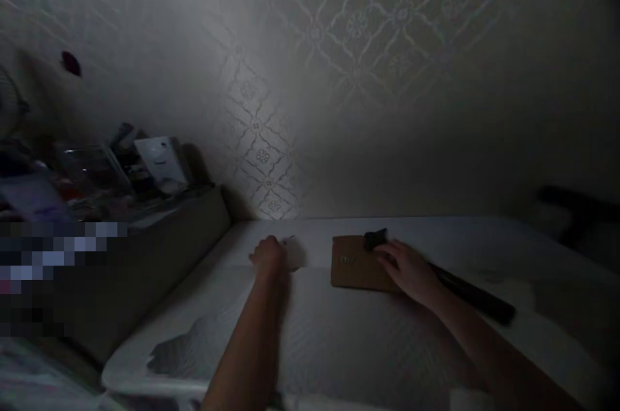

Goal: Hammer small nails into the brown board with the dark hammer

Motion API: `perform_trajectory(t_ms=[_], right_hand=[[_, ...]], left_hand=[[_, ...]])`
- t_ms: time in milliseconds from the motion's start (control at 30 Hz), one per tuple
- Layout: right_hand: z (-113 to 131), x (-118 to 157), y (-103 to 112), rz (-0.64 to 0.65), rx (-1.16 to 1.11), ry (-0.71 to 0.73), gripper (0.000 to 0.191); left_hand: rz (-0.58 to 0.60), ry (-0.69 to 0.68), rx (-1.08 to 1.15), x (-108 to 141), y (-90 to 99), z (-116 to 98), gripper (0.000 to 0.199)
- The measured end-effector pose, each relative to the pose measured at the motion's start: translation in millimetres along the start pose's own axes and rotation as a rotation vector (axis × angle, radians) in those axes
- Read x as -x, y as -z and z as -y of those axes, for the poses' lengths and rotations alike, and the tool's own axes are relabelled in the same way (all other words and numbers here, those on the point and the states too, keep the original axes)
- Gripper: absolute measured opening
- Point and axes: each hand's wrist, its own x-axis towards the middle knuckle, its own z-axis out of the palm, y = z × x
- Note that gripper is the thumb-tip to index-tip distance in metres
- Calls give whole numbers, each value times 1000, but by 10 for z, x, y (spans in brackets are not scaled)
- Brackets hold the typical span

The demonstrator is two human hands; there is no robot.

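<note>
On the white table [339, 346] lies a brown, flat rectangular item [356, 272] with small dark lettering. My right hand [407, 269] is over its right side, its fingers closed on a small black object [374, 240] at the item's upper edge. Farther left, my left hand [268, 256] rests at the table's back part with its fingers curled; a small pale object [290, 252] is just right of it. Whether the left fingers hold anything is hidden. A long black bar-shaped object [475, 295] runs behind and beyond my right wrist.
At the left, a raised grey surface [179, 256] carries a white box [162, 159], a clear container [94, 168] and other clutter. A patterned wall [387, 107] stands behind the table. Something dark [576, 207] is at the far right.
</note>
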Motion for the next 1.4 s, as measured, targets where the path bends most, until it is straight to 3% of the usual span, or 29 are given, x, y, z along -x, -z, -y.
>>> perform_trajectory(t_ms=[100, 200, 333, 433, 567, 767, 1100, 1333, 1400], right_hand=[[25, -7, -3, -16, -17, 10, 22], [68, -20, -6, -29, -44, 18, 22], [157, -35, -3, -42, -95, 52, 24], [223, -45, -4, -55, -136, 87, 23], [289, -59, -10, -69, -177, 113, 15], [343, -63, -17, -120, -235, 84, 7], [350, -65, -81, -120, -401, -22, 10], [327, -78, -105, -102, -491, -108, 16], [314, -84, -100, -109, -477, -109, 17]], left_hand=[[12, -134, 101, 30, 18, -117, 24], [32, -417, 323, 146, -22, -314, 19], [189, -778, 597, 399, -160, -541, 13], [337, -880, 712, 556, -260, -625, 14], [489, -870, 799, 653, -341, -670, 18], [578, -768, 974, 715, -338, -694, 30], [613, -677, 1016, 747, -301, -696, 38], [631, -739, 944, 740, -263, -686, 39], [587, -781, 891, 696, -246, -669, 36]])
